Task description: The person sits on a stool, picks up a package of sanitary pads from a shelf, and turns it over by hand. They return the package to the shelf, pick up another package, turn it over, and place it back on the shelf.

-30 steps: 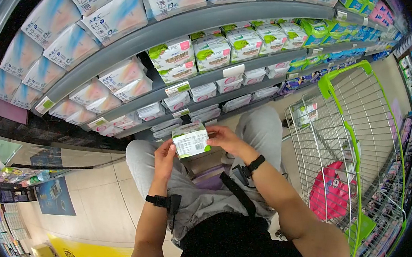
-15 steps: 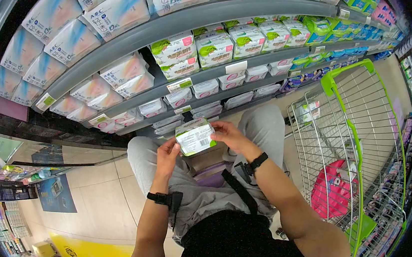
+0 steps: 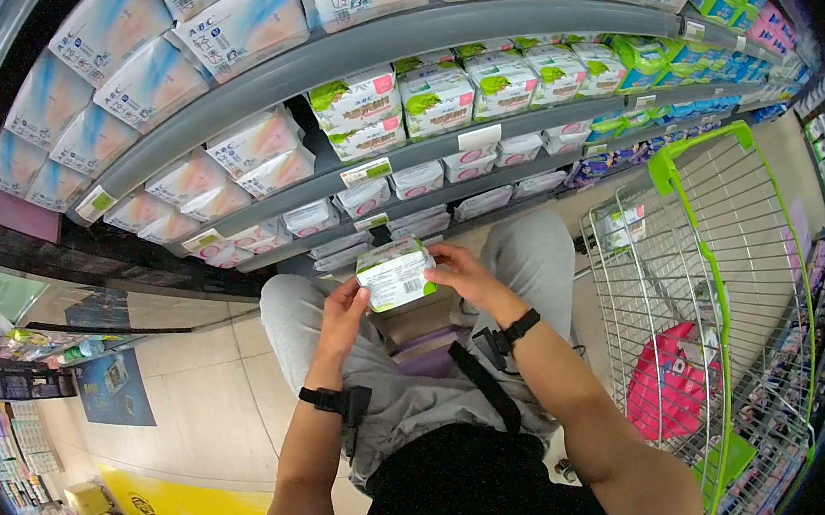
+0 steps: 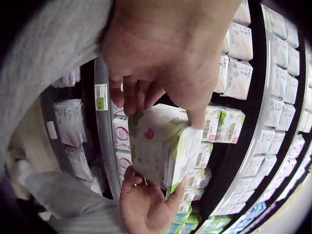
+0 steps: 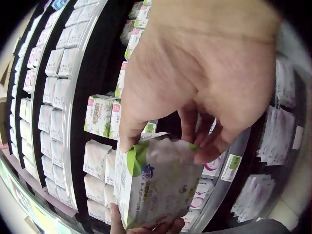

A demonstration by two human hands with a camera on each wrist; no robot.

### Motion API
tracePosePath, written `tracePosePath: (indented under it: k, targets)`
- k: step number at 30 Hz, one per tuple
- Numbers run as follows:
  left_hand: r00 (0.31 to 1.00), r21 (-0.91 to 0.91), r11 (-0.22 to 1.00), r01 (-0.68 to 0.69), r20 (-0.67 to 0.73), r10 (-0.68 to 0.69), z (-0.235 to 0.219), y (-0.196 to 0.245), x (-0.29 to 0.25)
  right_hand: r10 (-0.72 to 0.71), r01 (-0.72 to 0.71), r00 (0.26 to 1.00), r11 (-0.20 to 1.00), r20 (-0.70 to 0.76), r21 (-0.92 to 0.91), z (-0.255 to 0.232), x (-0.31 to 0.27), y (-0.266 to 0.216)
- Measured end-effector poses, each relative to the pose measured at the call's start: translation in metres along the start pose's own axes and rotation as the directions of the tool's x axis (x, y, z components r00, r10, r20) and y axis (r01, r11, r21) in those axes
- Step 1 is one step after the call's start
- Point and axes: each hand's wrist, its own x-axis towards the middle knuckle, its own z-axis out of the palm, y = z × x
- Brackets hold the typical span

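A white and green sanitary pad pack point(image 3: 397, 278) is held between both hands above the lap, its panel of small print and barcode turned up toward the head camera. My left hand point(image 3: 343, 316) grips its left end, thumb on the printed panel. At the opposite end, my right hand point(image 3: 469, 276) holds a corner with thumb and fingers. In the left wrist view the pack point(image 4: 158, 141) shows a broad, pale face between the two hands. The right wrist view shows the pack's green corner point(image 5: 137, 160) under the right thumb, with left fingertips along the bottom end.
Shelves in front carry rows of similar white and green packs point(image 3: 439, 99) and larger white and blue ABC packs point(image 3: 241, 23). A wire shopping cart point(image 3: 715, 249) with green trim stands at the right, with a pink bag point(image 3: 666, 385) in it. Grey-trousered knees flank the hands.
The pack has tilted a little between the hands, so more of its green-patterned far face shows. Both hands keep their hold. The head view has shifted slightly.
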Motion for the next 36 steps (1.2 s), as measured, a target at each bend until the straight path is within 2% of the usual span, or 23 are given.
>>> tracePosePath:
  k: [2,5,8,11,13,17,23,29,35,36]
  targets:
    - [1.0,0.002,1.0,-0.001,0.009,0.001,-0.002,-0.002,-0.001,0.036,-0.035,0.999,0.998,0.003,-0.052,-0.004,0.002,0.006]
    - [1.0,0.028,1.0,-0.002,0.003,0.002,-0.004,-0.004,0.0,0.081,-0.082,0.997,0.996,0.002,0.023,-0.005,0.001,0.007]
    - [1.0,0.059,0.998,0.016,-0.021,-0.015,-0.004,-0.005,0.001,0.09,-0.09,0.996,0.993,0.004,0.079,-0.003,0.002,0.012]
    - [1.0,0.077,0.997,0.004,-0.017,-0.002,-0.006,0.0,0.0,0.091,-0.09,0.996,0.995,-0.023,0.05,-0.003,0.003,0.018]
    - [1.0,0.107,0.994,-0.02,-0.016,0.022,-0.002,0.008,-0.002,0.084,-0.085,0.996,0.996,0.012,0.042,-0.004,0.004,0.019]
    - [0.999,0.071,0.997,-0.007,-0.039,0.01,-0.005,0.002,-0.001,0.101,-0.101,0.994,0.995,0.03,-0.016,-0.004,0.004,0.014]
    - [0.997,0.096,0.995,-0.028,-0.064,0.034,0.0,0.006,-0.003,0.07,-0.07,0.997,0.998,0.025,-0.003,-0.006,0.003,0.023]
    - [0.997,0.077,0.997,-0.023,-0.071,0.029,-0.001,0.004,-0.002,0.114,-0.115,0.992,0.993,0.052,0.02,-0.008,0.002,0.022]
    - [0.999,0.048,0.998,-0.033,-0.042,0.035,0.0,0.005,-0.002,0.083,-0.083,0.996,0.996,0.031,0.012,-0.009,-0.001,0.021]
    - [0.999,0.043,0.999,-0.032,-0.036,0.033,0.001,0.005,-0.003,0.039,-0.039,0.999,0.999,0.015,-0.011,-0.011,0.0,0.026]
